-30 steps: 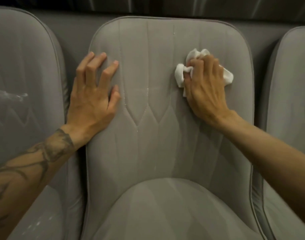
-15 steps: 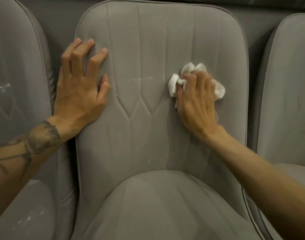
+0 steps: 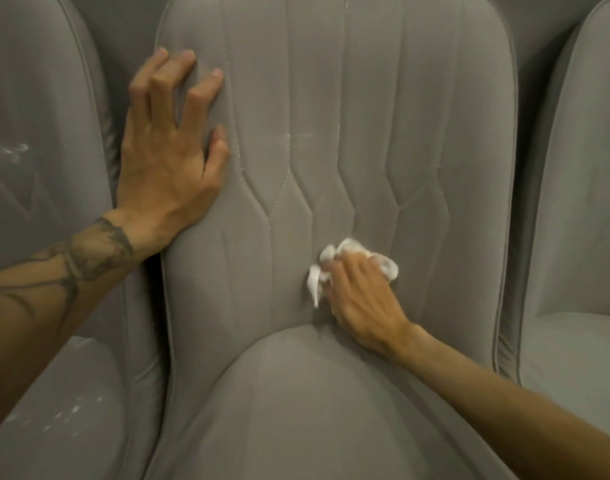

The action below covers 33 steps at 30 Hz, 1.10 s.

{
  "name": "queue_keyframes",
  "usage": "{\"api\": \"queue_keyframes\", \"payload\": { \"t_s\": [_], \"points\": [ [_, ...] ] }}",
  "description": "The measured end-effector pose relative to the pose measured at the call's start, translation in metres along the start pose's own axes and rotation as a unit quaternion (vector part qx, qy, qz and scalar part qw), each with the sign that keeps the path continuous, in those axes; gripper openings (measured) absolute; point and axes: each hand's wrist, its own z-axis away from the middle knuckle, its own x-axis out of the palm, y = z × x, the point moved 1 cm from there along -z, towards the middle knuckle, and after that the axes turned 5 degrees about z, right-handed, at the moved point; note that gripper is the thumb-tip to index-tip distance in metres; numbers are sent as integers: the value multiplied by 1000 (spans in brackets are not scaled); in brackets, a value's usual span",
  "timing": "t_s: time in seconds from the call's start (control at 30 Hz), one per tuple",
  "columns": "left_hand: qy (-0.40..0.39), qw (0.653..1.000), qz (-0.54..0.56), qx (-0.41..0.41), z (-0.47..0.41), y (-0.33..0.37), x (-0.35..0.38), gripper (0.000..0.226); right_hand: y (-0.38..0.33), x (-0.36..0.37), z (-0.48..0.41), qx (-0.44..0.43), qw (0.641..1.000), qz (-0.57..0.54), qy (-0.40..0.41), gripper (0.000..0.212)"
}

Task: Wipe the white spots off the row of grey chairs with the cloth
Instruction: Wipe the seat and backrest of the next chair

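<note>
The middle grey chair (image 3: 331, 98) fills the view, its stitched backrest facing me. My right hand (image 3: 362, 299) grips a crumpled white cloth (image 3: 352, 252) and presses it against the lower backrest, just above the seat cushion. My left hand (image 3: 168, 150) rests on the backrest's left edge with fingers spread and slightly bent, holding nothing. Faint white marks (image 3: 289, 138) run along the seams in the middle of the backrest.
The left grey chair (image 3: 36, 98) carries a white smear (image 3: 9, 150) on its backrest and white specks (image 3: 71, 410) on its seat. The right grey chair (image 3: 580, 202) stands close by. Narrow gaps separate the chairs.
My right hand has dragged the cloth down the backrest from its upper right part to just above the seat. My left hand stays on the left edge.
</note>
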Motion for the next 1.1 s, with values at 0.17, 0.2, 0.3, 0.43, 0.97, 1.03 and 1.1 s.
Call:
{"api": "queue_keyframes", "payload": {
  "t_s": [0.17,0.2,0.3,0.43,0.97,1.03,1.1],
  "points": [
    [3,1000,-3,0,2,1,-1,52,28,-4,-8,-34,998,-54,8,11],
    [4,1000,-4,1,2,0,0,52,25,-3,-11,12,998,-51,32,10],
    [4,1000,-5,2,1,0,0,52,-2,14,8,19,998,-59,23,13],
    [2,1000,-9,0,1,2,-2,52,1,22,34,-126,988,-31,-88,23],
    [10,1000,1,-6,1,-2,0,52,32,-40,-70,55,987,-14,153,23],
    [8,1000,1,-6,1,-2,2,52,43,-53,-101,171,955,-26,241,25],
    [6,1000,1,-7,1,-2,1,52,34,-55,-117,258,922,-45,284,27]
  ]
}}
